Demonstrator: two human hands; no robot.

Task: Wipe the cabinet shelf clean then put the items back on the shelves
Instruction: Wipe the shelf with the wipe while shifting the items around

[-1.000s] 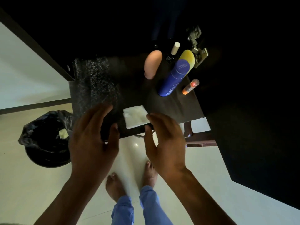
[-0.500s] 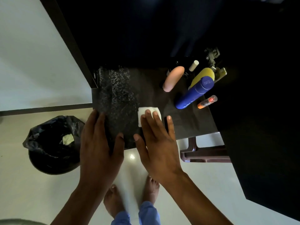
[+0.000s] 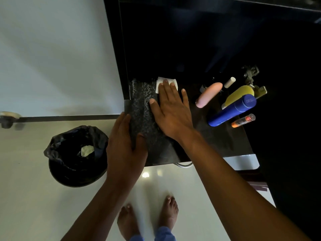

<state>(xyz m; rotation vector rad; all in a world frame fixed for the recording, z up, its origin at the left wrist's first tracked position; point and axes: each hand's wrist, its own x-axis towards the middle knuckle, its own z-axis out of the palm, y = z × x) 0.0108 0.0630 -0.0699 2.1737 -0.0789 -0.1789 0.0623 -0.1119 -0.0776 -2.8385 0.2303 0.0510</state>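
Observation:
A dark cabinet shelf (image 3: 213, 141) runs across the middle, with a speckled, dusty strip on its left part. My right hand (image 3: 171, 110) lies flat with spread fingers, pressing a white folded tissue (image 3: 160, 83) against the shelf near its back left. My left hand (image 3: 126, 148) rests on the shelf's front left edge, fingers on top, holding nothing. At the right of the shelf stand a pink bottle (image 3: 209, 94), a blue spray can (image 3: 231, 110), a yellow bottle (image 3: 238, 93), a small white-capped item (image 3: 229, 82) and a small orange tube (image 3: 243, 120).
A black-lined waste bin (image 3: 76, 157) with a crumpled scrap inside stands on the pale floor at the left. A metal hinge (image 3: 251, 77) sits at the shelf's back right. The cabinet interior above is dark. My bare feet (image 3: 147, 221) are below.
My right hand came down onto the tissue and slid it from the shelf's front toward the back left. My left hand settled on the front edge.

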